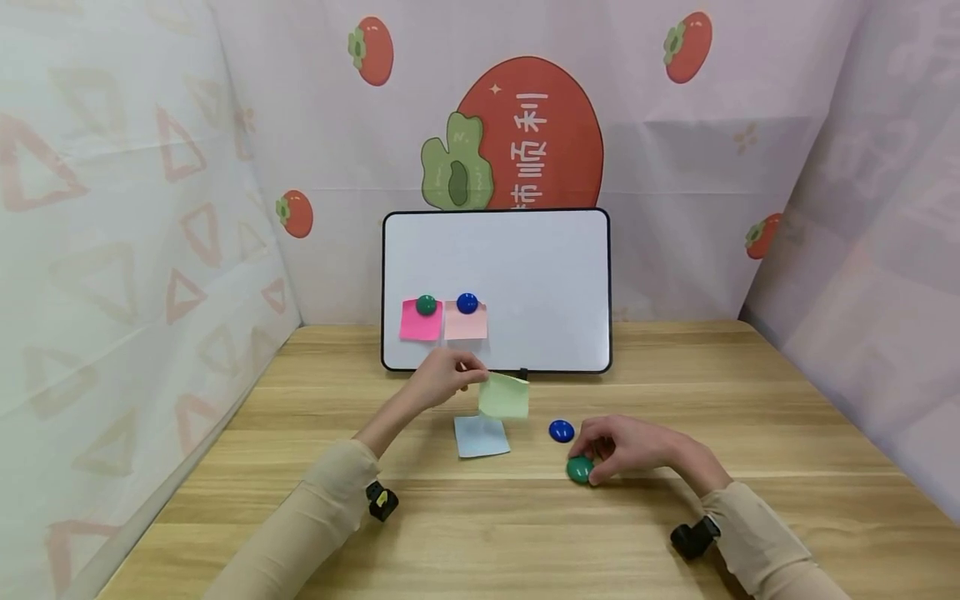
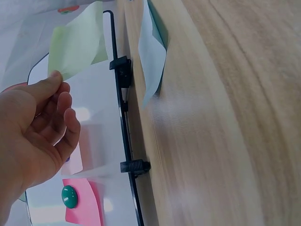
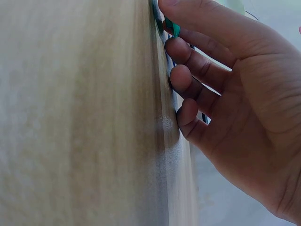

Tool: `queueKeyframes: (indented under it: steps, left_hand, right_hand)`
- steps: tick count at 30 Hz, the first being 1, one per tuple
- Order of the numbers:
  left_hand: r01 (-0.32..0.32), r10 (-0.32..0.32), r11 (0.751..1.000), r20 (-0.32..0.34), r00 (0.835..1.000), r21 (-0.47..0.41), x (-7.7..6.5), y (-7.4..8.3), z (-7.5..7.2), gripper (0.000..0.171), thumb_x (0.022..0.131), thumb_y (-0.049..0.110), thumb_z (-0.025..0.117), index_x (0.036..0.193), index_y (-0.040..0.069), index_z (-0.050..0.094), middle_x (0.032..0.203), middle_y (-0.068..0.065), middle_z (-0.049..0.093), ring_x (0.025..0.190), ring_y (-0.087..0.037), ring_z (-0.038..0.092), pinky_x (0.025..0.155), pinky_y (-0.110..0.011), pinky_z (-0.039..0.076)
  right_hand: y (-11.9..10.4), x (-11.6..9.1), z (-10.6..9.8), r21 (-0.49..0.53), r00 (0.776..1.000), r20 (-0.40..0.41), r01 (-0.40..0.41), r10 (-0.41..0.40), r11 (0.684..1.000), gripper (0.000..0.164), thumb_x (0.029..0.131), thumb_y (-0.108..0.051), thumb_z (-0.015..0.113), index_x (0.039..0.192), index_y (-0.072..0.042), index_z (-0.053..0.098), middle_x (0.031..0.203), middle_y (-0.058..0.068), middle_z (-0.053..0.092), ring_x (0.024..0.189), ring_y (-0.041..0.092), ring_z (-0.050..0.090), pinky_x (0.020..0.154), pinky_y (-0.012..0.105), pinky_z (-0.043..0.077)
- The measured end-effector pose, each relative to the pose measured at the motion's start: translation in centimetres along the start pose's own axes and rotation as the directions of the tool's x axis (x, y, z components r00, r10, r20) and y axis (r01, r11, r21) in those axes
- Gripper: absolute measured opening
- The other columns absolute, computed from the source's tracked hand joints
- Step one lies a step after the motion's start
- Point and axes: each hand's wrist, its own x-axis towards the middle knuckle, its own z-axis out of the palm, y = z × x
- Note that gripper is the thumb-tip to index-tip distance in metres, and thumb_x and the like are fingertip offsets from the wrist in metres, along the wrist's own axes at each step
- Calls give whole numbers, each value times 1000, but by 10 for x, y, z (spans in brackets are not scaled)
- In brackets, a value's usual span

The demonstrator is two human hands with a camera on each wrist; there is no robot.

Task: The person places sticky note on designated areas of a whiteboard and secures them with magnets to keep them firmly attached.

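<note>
My left hand pinches a pale green sticky note by its corner, between thumb and fingers, in front of the whiteboard's lower edge. Below that note a light blue sticky note lies on the table, its edges curling up in the left wrist view. At the right, my right hand grips a round green magnet at the tabletop with thumb and fingertips; in the right wrist view the thumb hides most of this magnet. A round blue magnet lies just beyond those fingers.
A black-framed whiteboard stands at the back of the wooden table. On its lower left, a green magnet holds a bright pink note and a blue magnet holds a pale pink note. Black clips support its bottom edge.
</note>
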Motion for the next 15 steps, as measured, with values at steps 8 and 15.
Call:
queueKeyframes:
  steps: [8, 15]
  left_hand:
    - [-36, 38, 998, -49, 998, 47, 22, 3, 3, 12, 93, 23, 70, 93, 14, 77, 88, -2, 73, 68, -14, 59, 58, -25, 49]
    - [-35, 37, 999, -72, 997, 27, 37, 7, 3, 17, 95, 23, 68, 100, 9, 77, 95, -12, 74, 74, -28, 66, 60, -25, 50]
  right_hand:
    - [1, 1, 1, -5, 1000, 0, 1, -1, 1000, 29, 84, -35, 79, 111, -29, 72, 96, -7, 60, 85, 7, 54, 74, 22, 47]
    - [-2, 0, 0, -7, 1000, 1, -15, 15, 1000, 29, 84, -33, 79, 111, -27, 72, 96, -6, 60, 86, 7, 53, 74, 22, 47]
